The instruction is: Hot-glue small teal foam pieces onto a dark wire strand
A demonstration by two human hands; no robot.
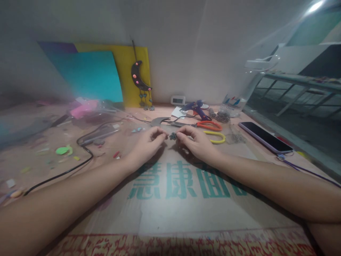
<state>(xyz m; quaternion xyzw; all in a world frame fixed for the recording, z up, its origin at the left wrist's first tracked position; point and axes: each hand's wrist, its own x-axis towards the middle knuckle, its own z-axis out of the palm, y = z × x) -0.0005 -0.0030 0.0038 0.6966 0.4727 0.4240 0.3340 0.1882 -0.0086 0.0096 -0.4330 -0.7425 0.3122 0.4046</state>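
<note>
A small dark grey-green piece (173, 136) is pinched between the thumb and fingers of my right hand (194, 142), above the middle of the table. Just left of it, my left hand (150, 142) has its thumb and fingertips pressed together close to the piece; whatever they hold is too small to make out. Behind the hands lie scissors with orange handles (210, 125) and a yellow handle loop (218, 137). Green printed characters (179, 181) show on the pale sheet below my hands.
A blue glue gun (197, 109) and a small white display (178, 100) are at the back. A phone (265, 137) lies right. A black cable (66, 172) and scraps spread left. A dark moon ornament (137, 76) hangs before yellow card (128, 60).
</note>
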